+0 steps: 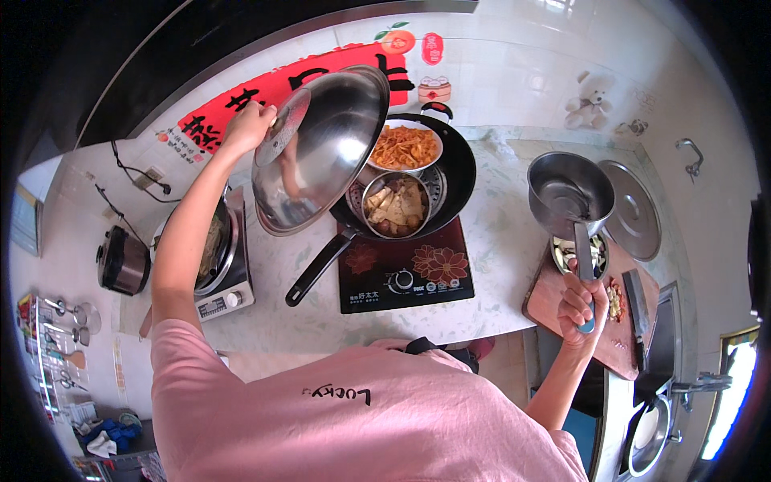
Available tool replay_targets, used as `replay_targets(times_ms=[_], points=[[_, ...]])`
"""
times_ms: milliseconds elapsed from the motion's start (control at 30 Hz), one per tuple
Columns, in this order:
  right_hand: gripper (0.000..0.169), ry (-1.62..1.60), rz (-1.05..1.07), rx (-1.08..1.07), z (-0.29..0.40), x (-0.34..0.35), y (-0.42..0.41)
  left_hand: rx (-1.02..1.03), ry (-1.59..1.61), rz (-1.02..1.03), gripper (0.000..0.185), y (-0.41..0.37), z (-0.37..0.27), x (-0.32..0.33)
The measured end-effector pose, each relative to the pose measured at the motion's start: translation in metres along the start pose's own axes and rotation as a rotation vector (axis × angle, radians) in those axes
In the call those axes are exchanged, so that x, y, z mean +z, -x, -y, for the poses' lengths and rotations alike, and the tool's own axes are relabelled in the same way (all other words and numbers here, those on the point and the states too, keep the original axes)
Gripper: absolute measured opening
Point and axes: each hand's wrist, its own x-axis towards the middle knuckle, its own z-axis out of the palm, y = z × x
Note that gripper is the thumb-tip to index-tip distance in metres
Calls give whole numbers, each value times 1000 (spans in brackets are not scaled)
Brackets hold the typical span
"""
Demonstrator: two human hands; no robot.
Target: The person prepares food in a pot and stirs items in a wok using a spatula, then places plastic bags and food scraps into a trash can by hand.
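My left hand [250,125] grips the knob of a domed metal wok lid [337,132], which is tilted up at the left of a black wok [461,175]. Inside the wok, on a perforated steamer rack [435,184], are a white bowl of orange shredded food [405,146] and a metal bowl of pale sliced food [396,208]. At the right, my right hand [579,307] holds a grey saucepan [566,187] by its long handle. The pan's inside shows a little glare; whether it holds liquid I cannot tell.
The wok sits on an induction cooker [406,271], its handle [319,268] jutting toward me. Under the saucepan are a bowl of cut vegetables [596,256] and a cutting board [542,292] with a cleaver [636,307]. A flat metal lid [635,211] lies behind; another cooker [226,301] stands left.
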Motion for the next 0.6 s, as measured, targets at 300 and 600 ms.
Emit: replay_targets(times_ms=[300, 600], points=[[31, 106, -176, -28, 20, 11, 19, 31, 11, -23, 43, -11, -49, 20], [24, 356, -282, 120, 25, 22, -6, 45, 42, -38, 46, -5, -58, 20]])
